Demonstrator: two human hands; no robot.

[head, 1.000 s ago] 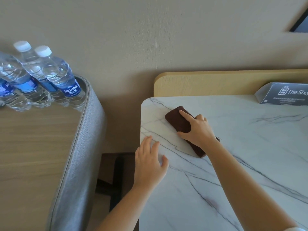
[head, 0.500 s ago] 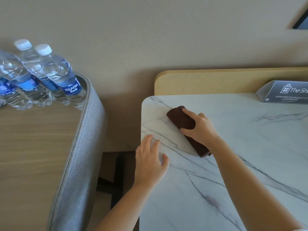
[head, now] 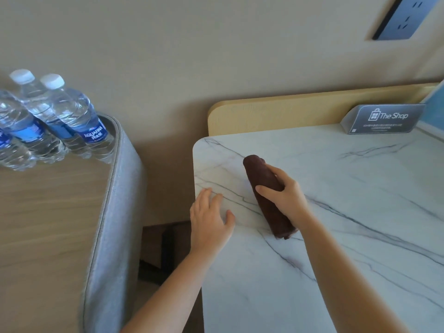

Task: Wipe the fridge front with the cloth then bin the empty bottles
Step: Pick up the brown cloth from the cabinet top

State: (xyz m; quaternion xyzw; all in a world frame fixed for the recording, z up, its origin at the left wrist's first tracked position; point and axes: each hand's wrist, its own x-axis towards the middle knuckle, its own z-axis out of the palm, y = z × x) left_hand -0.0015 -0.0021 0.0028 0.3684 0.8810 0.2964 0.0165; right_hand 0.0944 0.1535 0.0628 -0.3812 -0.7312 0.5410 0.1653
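Partly cropped bottles (head: pixel 48 121) at left, right hand (head: pixel 286 195) fingers grasping rolled cloth (head: pixel 266 195), left hand (head: pixel 209 222) flat, released

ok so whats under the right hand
The right hand grips a rolled brown cloth lying on the marble top. The cloth's middle and the marble beneath it are hidden; both cloth ends show.

Soft even daylight, wide-angle edge warp
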